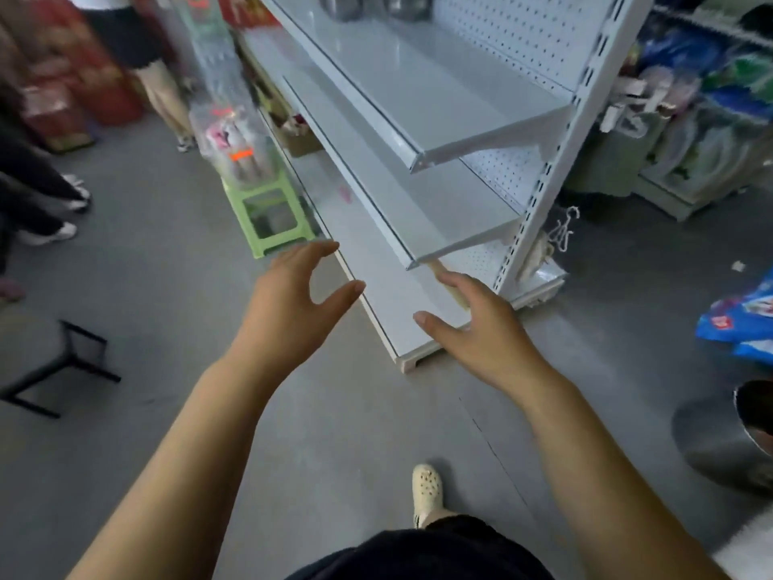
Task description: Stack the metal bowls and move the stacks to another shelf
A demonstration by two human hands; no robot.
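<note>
Both my arms reach forward over the grey floor toward a white metal shelf unit (418,131). My left hand (293,299) is spread, thumb and fingers apart, holding nothing. My right hand (481,328) is also spread and empty, hovering over the end of the bottom shelf (376,261). A large metal bowl (728,437) stands on the floor at the far right, partly cut off by the frame edge. Dark metal items (368,6) sit blurred on the top shelf at the upper edge.
A green plastic stool (272,211) with wrapped goods on it stands left of the shelf. A black-legged stool (46,362) is at the left. People's legs are at the far left and upper left. Blue packages (744,324) lie on the floor at right.
</note>
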